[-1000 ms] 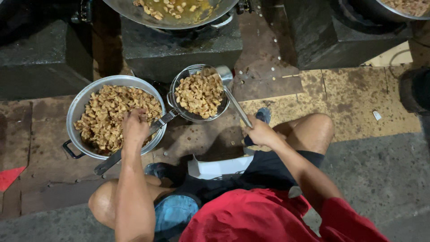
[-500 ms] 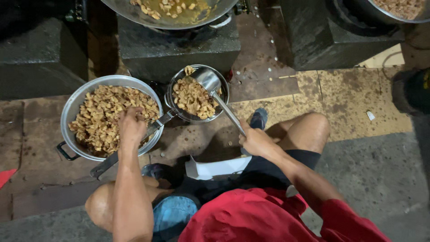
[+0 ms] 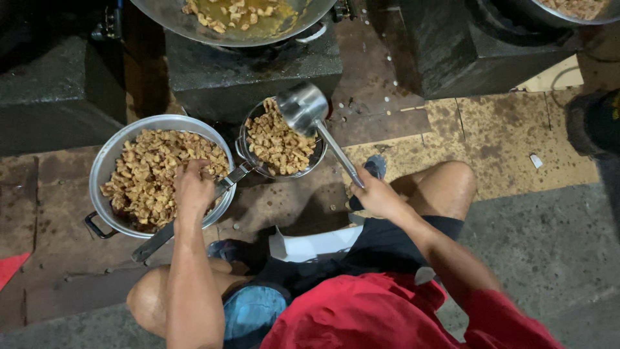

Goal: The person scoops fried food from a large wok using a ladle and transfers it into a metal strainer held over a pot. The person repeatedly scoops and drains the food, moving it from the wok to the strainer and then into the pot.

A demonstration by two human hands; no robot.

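**Ladle raised over the small pan**

The right hand (image 3: 374, 194) is closed around the handle of a metal ladle (image 3: 303, 106), whose bowl hangs at the small pan's (image 3: 248, 139) one o'clock edge. The left hand (image 3: 192, 187) grips a long flat handle (image 3: 155, 240) over the big pot (image 3: 103, 161) of fried pieces (image 3: 145, 168), at the pan's nine o'clock.

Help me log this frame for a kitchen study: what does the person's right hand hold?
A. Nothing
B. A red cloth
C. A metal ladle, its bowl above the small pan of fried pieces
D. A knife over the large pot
C: the right hand closes its grip on the handle of a metal ladle, whose bowl hangs over the small pan of fried pieces.
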